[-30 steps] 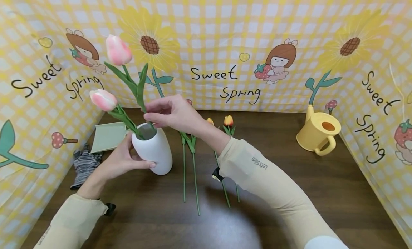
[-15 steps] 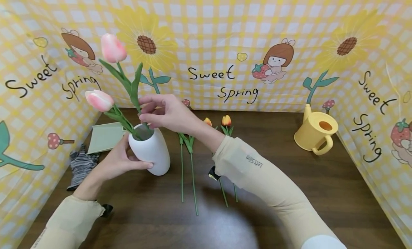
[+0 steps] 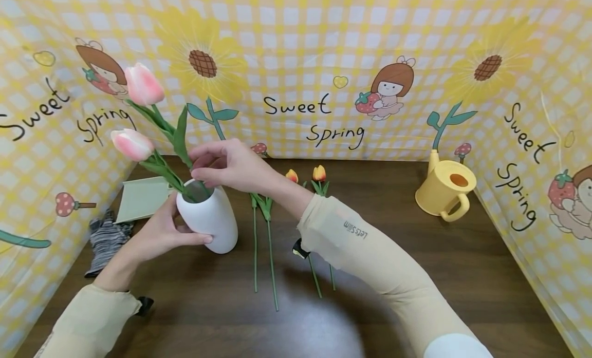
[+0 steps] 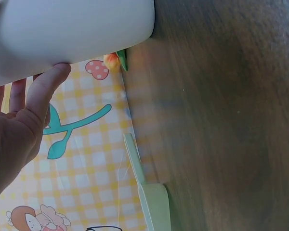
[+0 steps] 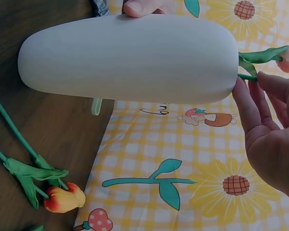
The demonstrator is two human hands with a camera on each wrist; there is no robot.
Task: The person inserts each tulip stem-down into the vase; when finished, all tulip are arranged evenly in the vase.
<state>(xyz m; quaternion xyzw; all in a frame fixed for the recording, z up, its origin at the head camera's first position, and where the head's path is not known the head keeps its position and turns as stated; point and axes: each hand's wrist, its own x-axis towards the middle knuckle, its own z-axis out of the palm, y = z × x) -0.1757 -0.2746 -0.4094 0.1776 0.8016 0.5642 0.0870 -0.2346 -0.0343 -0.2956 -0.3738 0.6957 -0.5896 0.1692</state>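
Note:
A white vase (image 3: 210, 219) stands on the table, slightly tilted in the head view. My left hand (image 3: 159, 233) grips its side, thumb across the front and fingers behind. One pink-and-white tulip (image 3: 133, 144) leans out of the vase mouth to the left. My right hand (image 3: 233, 165) pinches the stem of a second pink tulip (image 3: 144, 85) just above the rim; its lower stem passes into the vase. In the right wrist view the fingers of my right hand (image 5: 274, 120) are close against the mouth of the vase (image 5: 130, 60).
Several orange-yellow tulips (image 3: 319, 173) lie right of the vase, partly under my right forearm. A yellow watering can (image 3: 441, 191) stands at the far right. A pale green dustpan (image 3: 144, 199) and a grey knitted glove (image 3: 108, 242) lie at left. Checked cloth (image 3: 296, 55) walls surround the table.
The tulip in my right hand has sunk a little and leans farther left. My right hand has come down slightly with it. The left hand keeps its grip. The whole head view has shifted somewhat.

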